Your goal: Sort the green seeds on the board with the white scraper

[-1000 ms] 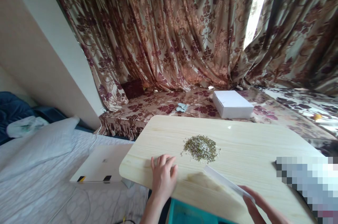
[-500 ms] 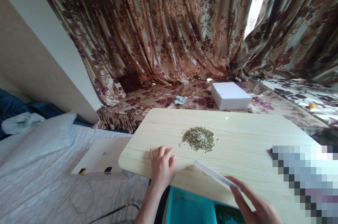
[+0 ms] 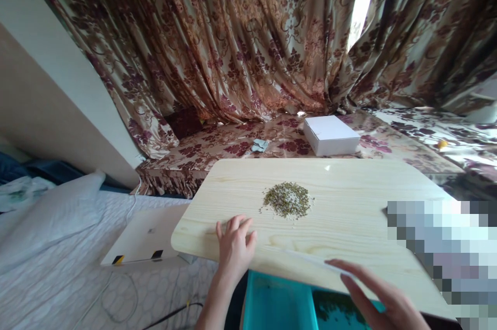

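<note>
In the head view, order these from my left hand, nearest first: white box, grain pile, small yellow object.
1. Grain pile: on the table, ahead-right of left hand.
2. White box: beyond the table's far edge.
3. Small yellow object: far right.

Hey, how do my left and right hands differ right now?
Your left hand rests with its fingertips on the table, while your right hand grips a thin pale strip. The left hand's fingers are spread and slightly bent; the right hand's thumb and fingers pinch together. Both are bare and at the table's near side.
</note>
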`<state>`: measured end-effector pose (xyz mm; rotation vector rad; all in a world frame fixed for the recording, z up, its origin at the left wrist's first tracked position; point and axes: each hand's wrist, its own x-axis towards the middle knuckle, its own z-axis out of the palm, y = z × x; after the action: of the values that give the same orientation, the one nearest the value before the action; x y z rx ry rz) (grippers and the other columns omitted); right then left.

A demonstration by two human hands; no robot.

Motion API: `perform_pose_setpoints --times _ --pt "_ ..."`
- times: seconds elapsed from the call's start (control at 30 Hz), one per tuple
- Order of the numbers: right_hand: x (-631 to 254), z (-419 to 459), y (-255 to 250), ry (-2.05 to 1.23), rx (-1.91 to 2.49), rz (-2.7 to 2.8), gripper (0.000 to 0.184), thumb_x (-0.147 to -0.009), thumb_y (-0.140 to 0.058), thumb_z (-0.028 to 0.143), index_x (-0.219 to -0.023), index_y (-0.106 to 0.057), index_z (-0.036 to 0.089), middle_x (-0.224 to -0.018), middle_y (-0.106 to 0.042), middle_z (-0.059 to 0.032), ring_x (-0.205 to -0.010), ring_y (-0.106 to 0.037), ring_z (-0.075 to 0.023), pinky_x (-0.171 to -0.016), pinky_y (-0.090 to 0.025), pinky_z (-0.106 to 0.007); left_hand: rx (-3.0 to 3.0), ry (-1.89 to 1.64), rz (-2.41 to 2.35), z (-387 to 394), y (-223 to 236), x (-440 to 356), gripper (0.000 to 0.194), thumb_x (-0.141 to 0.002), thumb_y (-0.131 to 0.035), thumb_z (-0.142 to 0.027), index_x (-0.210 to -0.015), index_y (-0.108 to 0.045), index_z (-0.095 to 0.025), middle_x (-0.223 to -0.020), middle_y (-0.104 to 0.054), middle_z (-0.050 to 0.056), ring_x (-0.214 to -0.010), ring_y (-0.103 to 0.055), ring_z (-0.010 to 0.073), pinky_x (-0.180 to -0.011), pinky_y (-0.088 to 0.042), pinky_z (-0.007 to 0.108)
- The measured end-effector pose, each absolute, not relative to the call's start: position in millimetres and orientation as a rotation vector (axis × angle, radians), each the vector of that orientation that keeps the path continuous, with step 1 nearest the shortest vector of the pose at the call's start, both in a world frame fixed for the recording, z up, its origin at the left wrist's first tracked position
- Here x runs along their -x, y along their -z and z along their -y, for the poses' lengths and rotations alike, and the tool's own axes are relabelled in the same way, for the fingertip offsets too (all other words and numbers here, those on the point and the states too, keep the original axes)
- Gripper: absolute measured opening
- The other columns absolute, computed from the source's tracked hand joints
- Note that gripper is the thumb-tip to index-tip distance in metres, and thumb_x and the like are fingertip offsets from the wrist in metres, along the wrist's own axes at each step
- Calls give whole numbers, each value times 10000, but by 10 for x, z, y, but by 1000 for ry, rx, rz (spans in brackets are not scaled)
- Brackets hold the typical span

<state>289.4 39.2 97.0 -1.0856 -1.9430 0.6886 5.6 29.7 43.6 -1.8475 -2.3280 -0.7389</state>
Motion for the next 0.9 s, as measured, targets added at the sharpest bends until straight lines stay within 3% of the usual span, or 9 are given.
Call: perform_pose_setpoints --times 0.1,0.2,0.27,0.33,0.43,0.53,0.77,0.9 --pt "-3109 -738 -982 -537 1236 1885 284 -842 -558 452 -955 -738 263 -843 -783 -13 -691 -736 -182 -504 -551 -162 1871 705 2331 -283 -416 -37 307 -853 -531 -239 -1131 -655 -282 -1179 -630 63 -1112 -563 254 -1080 -214 623" --pt "-3204 -1004 -1016 -442 1302 1836 325 -836 -535 480 -915 -743 244 -717 -770 -7 -422 -628 -139 -440 -530 -204 1865 687 2330 -295 -361 -22 312 -850 -527 -245 -1126 -664 -293 -1167 -635 65 -1097 -570 260 -1073 -228 623" --pt "-3204 -1102 -1043 -435 1303 1848 326 -840 -524 473 -912 -744 244 -743 -775 -7 -344 -554 -111 -438 -528 -223 1846 688 2325 -309 -310 -18 310 -849 -519 -241 -1113 -675 -289 -1154 -639 71 -1085 -574 267 -1073 -224 627" --pt "-3184 -1153 -1061 -450 1287 1863 311 -845 -519 444 -915 -745 242 -818 -783 -20 -396 -596 -118 -476 -543 -226 1818 702 2308 -320 -252 -13 309 -856 -504 -246 -1106 -679 -292 -1143 -644 73 -1073 -578 267 -1078 -210 628" --pt "-3156 -1196 -1058 -471 1246 1873 275 -845 -520 385 -919 -741 240 -892 -782 -32 -664 -723 -172 -622 -579 -236 1799 713 2267 -328 -170 14 301 -860 -499 -264 -1094 -682 -313 -1132 -651 62 -1057 -588 269 -1079 -207 627" --pt "-3130 -1235 -1029 -514 1200 1868 256 -853 -507 338 -942 -727 242 -946 -777 -36 -878 -727 -200 -755 -579 -268 1806 694 2233 -331 -107 60 304 -847 -514 -269 -1092 -683 -328 -1131 -652 54 -1040 -596 269 -1073 -227 619" --pt "-3085 -1271 -1002 -572 1163 1895 241 -859 -495 290 -955 -710 235 -977 -769 -48 -917 -715 -198 -821 -566 -302 1799 701 2184 -346 -27 105 298 -848 -518 -280 -1093 -683 -315 -1128 -658 64 -1043 -585 266 -1072 -220 587" --pt "-3116 -1228 -1046 -586 1154 1910 238 -855 -486 266 -943 -705 240 -959 -770 -46 -897 -717 -187 -754 -577 -267 1780 729 2150 -350 -10 91 292 -859 -497 -284 -1084 -681 -312 -1119 -661 58 -1032 -587 261 -1063 -220 574"
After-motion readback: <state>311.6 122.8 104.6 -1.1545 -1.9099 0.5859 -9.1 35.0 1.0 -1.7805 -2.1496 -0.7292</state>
